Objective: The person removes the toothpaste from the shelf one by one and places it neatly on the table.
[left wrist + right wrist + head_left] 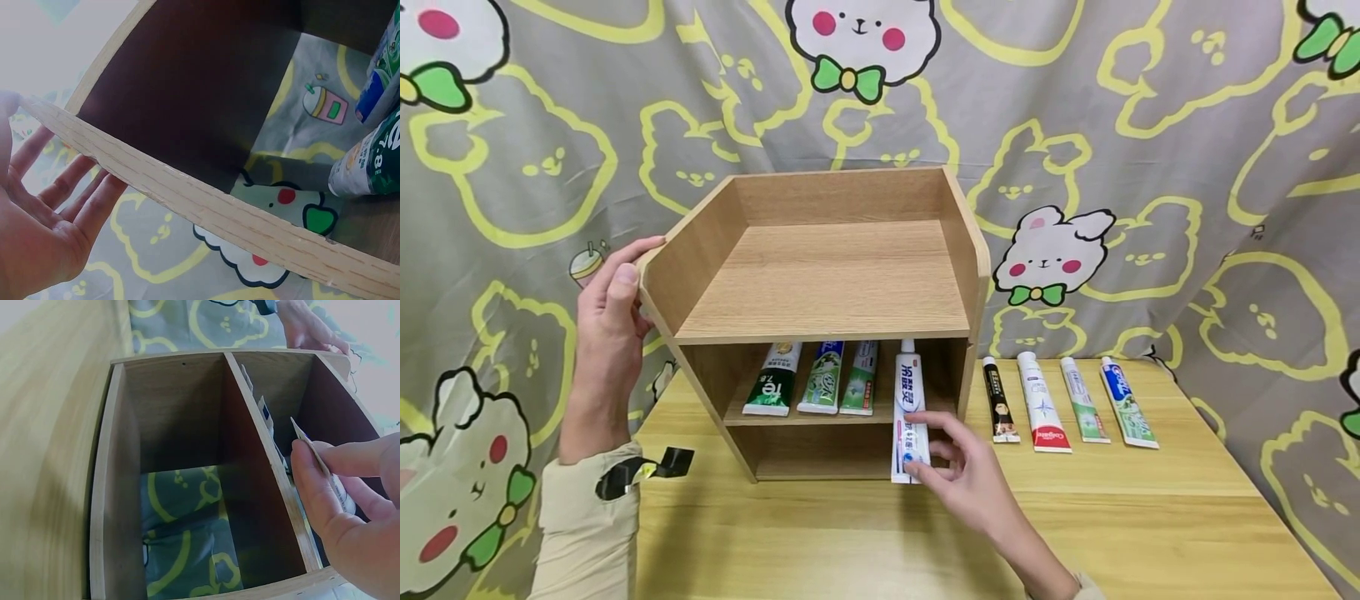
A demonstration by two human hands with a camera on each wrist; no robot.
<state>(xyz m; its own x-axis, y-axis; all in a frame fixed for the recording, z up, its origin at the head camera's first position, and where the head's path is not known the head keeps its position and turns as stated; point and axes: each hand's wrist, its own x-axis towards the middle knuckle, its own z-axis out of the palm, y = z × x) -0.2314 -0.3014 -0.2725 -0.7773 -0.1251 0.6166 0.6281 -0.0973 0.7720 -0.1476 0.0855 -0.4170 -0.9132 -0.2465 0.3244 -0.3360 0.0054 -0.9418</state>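
Note:
A wooden shelf unit [827, 283] stands on the table. My left hand [613, 325] rests against its left side panel, thumb at the front edge and fingers along the outside, as the left wrist view [56, 212] also shows. With thumb and fingers my right hand [962, 467] pinches the flat end of a white toothpaste tube [910, 417]. The tube's cap end points into the right part of the middle compartment. Left of it on the same board lie a dark green and white tube [769, 392], a blue-green tube [823, 379] and a slim green tube [860, 379].
On the table [1075, 517] right of the unit lie a black tube [1000, 400], a white and red Colgate tube [1042, 404], a slim green and white tube [1084, 400] and a blue-green tube [1129, 404]. A patterned curtain [1075, 100] hangs behind.

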